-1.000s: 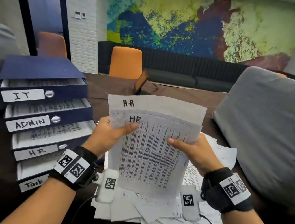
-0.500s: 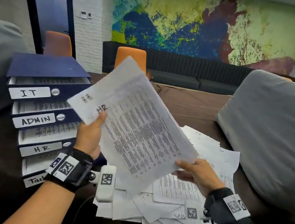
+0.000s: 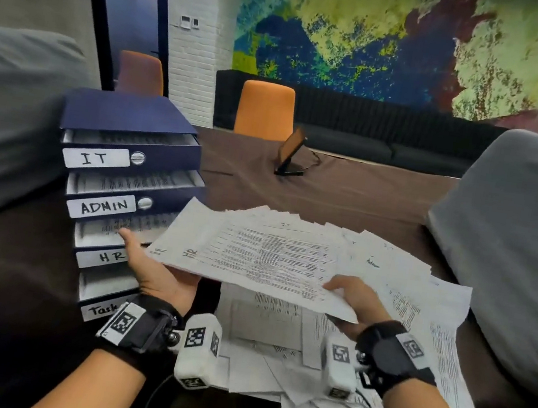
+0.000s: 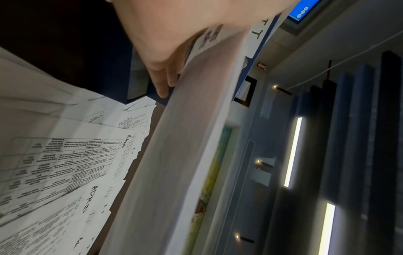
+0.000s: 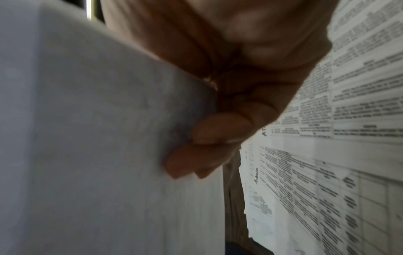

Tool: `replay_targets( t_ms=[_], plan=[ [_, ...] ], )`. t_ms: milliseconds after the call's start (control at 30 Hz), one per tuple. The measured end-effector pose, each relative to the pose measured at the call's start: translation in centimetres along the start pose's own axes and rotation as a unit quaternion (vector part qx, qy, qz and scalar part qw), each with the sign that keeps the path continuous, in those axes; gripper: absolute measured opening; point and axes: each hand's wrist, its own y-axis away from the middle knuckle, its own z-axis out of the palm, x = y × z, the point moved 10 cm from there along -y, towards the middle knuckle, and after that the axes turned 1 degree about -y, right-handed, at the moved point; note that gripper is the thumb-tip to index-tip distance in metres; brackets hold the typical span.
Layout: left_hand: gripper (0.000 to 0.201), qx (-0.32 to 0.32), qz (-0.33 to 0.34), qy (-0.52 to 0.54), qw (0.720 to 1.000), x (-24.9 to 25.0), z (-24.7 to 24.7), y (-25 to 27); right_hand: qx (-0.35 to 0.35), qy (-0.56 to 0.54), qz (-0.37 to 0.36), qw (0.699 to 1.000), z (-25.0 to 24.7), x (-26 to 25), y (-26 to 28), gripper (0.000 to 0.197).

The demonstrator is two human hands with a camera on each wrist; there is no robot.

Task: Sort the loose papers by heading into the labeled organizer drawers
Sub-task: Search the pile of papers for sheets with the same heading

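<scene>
You were in the filing step: the HR sheets (image 3: 252,263), at least two pages with "HR" handwritten at their left end, lay nearly flat in both your hands, just beside the organizer (image 3: 125,183) on the desk (image 3: 348,194). Your left hand (image 3: 154,274) sat palm-up under their left end, thumb out toward the stack; in the left wrist view its fingers (image 4: 162,81) lay fairly straight beneath the paper, so that grip was wide, a cradle and not a pinch. Your right hand (image 3: 356,297) held the right corner, and the right wrist view showed its fingers (image 5: 209,134) curled beneath the sheet with the thumb over the top, so that grip was closed on the pages.

The HR drawer (image 3: 106,243), third down below IT and ADMIN, stood pulled out with paper already in it, and the sheets' left edge hung just to its right.

By my judgement, the next move called for sliding the pages leftward into that opening, kept level and low enough to pass under the ADMIN drawer (image 3: 123,199) above. The loose pile (image 3: 416,328) left on the desk showed IT and Admin headings, so much sorting remained.
</scene>
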Motion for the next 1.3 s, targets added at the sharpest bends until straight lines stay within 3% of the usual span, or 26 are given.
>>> replay_targets(
  t_ms=[67,133,167,300,400,467,567,700,800,900,967,1033,1100,1233,1300],
  plan=[
    [0.099,0.013,-0.004,0.017,1.000,0.1,-0.4,0.0,0.007,0.009,0.002,1.000,-0.9,-0.8,-0.2,0.015],
    [0.079,0.024,0.006,0.049,0.999,0.3,-0.3,0.1,-0.002,0.002,0.007,1.000,-1.2,-1.6,0.2,0.005],
    [0.077,0.030,0.008,0.060,0.998,0.2,-0.3,0.1,-0.003,0.005,0.011,1.000,-1.5,-1.9,0.5,0.010],
    [0.109,-0.020,-0.017,0.036,0.999,-0.6,0.9,0.1,-0.016,-0.004,0.013,1.000,-1.1,-3.2,1.7,0.017],
    [0.113,-0.032,-0.001,0.045,0.998,-0.3,1.0,-0.2,-0.012,0.009,0.012,1.000,0.3,-3.7,1.9,0.019],
    [0.112,-0.021,0.022,0.036,0.999,0.2,0.5,-0.5,-0.027,0.004,0.016,1.000,2.0,-3.7,1.4,0.015],
    [0.110,0.020,0.045,0.027,0.998,0.8,-0.9,-1.0,-0.055,-0.021,0.024,0.998,5.5,-3.4,0.0,0.028],
    [0.101,0.048,0.044,0.038,0.997,1.0,-1.6,-1.3,-0.059,0.036,-0.028,0.997,10.9,-3.8,-1.4,0.025],
    [0.092,0.038,0.046,0.062,0.996,1.0,-1.7,-1.7,-0.153,0.103,0.009,0.983,16.2,-1.7,-0.5,0.015],
    [0.091,0.025,0.049,0.064,0.996,1.2,-2.0,-2.4,-0.250,0.172,0.060,0.951,19.4,0.2,1.5,0.048],
    [0.094,0.074,0.026,0.070,0.994,0.7,-3.5,-2.7,-0.231,0.186,0.052,0.954,18.7,0.0,1.1,0.057],
    [0.095,0.106,0.003,0.053,0.993,0.0,-4.3,-2.8,-0.185,0.187,0.030,0.964,17.2,-0.6,0.2,0.052],
    [0.078,0.129,-0.025,-0.006,0.991,-0.8,-4.5,-2.6,-0.155,0.199,0.012,0.968,15.9,-0.9,-0.4,0.047],
    [0.022,0.122,-0.057,-0.138,0.981,-1.3,-4.1,-2.8,-0.139,0.228,-0.008,0.964,14.5,-0.7,-0.5,0.042],
    [0.014,0.138,-0.030,-0.144,0.979,0.1,-4.9,-3.6,-0.139,0.229,-0.011,0.963,14.0,-0.4,-0.6,0.043]
  ],
)
